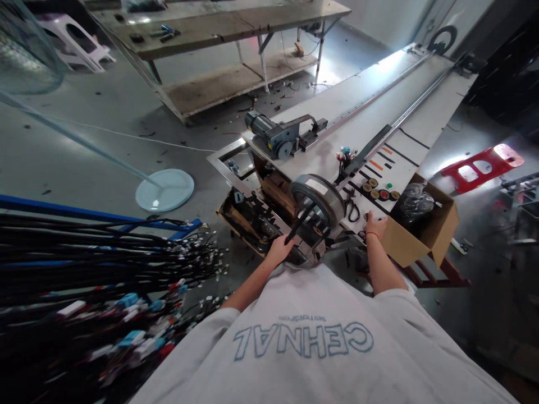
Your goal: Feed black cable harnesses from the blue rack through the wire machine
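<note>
My left hand point(279, 250) is closed around the end of a black cable point(300, 223), which runs up to a round wheel-like reel point(318, 199) at the near end of the long white table point(311, 163). To the right, my right hand point(376, 224) rests at the table's near edge, its fingers bent; whatever lies under them is too small to tell. Black-handled scissors or pliers point(352, 209) lie between the reel and my right hand. Several tape rolls point(374, 194) sit just beyond that hand, beside black and orange strips point(376, 165).
A motor unit point(273, 134) stands on the table's left edge. An open cardboard box point(438, 224) is right of my right hand. Bundled black cables point(105, 252) hang on a blue rack at left. A red stool point(480, 168) and a round white stand base point(164, 189) are on the floor.
</note>
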Demonstrator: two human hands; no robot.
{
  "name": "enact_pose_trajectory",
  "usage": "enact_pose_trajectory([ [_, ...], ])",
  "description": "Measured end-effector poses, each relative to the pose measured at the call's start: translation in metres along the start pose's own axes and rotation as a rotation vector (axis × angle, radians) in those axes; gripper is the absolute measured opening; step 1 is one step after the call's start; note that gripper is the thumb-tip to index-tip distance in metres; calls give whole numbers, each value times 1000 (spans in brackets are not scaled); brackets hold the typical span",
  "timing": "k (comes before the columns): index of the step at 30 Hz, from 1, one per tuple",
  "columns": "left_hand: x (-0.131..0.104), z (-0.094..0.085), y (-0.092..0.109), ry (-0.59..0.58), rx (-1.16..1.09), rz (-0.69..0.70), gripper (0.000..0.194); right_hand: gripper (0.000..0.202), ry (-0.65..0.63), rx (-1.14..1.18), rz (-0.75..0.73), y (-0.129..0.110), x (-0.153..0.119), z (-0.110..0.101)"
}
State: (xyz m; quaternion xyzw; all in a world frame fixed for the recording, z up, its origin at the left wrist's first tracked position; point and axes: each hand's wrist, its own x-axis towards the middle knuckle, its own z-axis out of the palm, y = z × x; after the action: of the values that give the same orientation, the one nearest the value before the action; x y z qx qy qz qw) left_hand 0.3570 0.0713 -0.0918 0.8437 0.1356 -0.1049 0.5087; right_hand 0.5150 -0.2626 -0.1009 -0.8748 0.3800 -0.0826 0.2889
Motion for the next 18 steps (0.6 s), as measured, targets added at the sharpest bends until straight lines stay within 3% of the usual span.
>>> enact_pose_trajectory([
  [10,11,-3,3,74,108,26,27,79,-9,-5,26,-3,-3,-3],
  [18,7,-2,-15,64,177,3,24,79,2,-11,10,-2,-2,-2],
])
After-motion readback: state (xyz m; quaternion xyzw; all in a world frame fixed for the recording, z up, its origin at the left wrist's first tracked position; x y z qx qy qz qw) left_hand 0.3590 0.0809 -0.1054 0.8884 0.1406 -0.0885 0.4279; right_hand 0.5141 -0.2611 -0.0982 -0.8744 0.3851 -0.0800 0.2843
